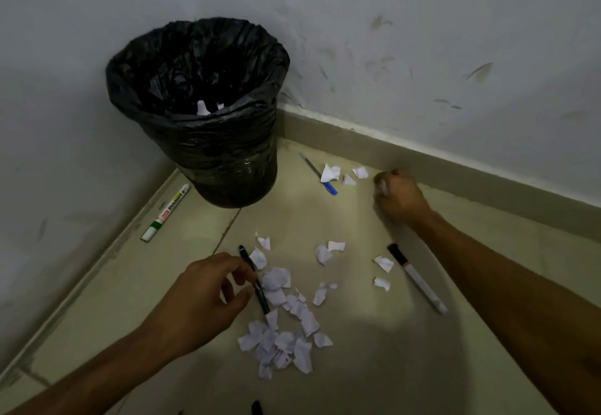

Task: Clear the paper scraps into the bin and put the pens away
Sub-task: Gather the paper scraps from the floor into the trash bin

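Note:
A bin [227, 161] lined with a black bag stands in the floor corner, white scraps inside. Several torn paper scraps [283, 333] lie in a pile on the tiles, with more scraps [331, 172] near the skirting. My left hand [198, 297] hovers with fingers apart, fingertips touching a black pen [255, 281] beside the pile. My right hand [398, 196] is closed near the skirting, a bit of white paper showing in its fingers. A blue pen [320, 175] lies partly under a scrap. A black-capped marker [418, 279] lies right of the pile; a green whiteboard marker [166, 213] lies left of the bin.
Two walls meet behind the bin, with a raised skirting [455, 167] along the right wall. A dark object [257, 408] pokes in at the bottom edge. The lighting is dim.

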A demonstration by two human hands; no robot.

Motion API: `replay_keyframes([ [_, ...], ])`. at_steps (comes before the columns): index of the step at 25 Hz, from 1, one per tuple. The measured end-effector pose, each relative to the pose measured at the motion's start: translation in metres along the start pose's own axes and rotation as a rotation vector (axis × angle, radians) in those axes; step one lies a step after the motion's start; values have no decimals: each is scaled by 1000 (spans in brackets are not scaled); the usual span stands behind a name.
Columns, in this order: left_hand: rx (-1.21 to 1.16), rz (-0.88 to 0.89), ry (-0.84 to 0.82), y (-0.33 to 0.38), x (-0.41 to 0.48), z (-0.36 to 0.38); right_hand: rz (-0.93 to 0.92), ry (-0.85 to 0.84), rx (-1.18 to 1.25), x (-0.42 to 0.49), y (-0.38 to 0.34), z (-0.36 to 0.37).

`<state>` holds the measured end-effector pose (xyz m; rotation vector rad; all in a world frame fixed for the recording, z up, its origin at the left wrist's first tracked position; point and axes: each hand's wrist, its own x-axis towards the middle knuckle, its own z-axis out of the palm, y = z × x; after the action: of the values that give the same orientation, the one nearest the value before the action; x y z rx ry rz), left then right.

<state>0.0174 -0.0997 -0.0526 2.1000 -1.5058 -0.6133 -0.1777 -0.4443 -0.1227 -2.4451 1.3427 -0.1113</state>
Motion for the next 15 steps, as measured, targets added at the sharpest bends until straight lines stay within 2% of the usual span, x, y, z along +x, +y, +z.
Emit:
replay_keyframes([
  [2,0,-21,12,-3,-1,-4,-67,-119,1,-8,-14,10],
  [4,-15,-44,16,-5,-3,-4,-227,-194,6,-22,-34,18],
  [7,-38,-60,17,-9,-5,-2,-310,17,61,11,-52,8],
  [9,-48,-71,16,-10,-7,-2,-378,-24,-57,44,-47,9],
  [12,-79,-98,8,-9,-10,-4,-382,-62,-238,64,-12,30],
  [15,-68,-100,5,-8,-13,-4,-346,-25,-214,21,-10,29],
])
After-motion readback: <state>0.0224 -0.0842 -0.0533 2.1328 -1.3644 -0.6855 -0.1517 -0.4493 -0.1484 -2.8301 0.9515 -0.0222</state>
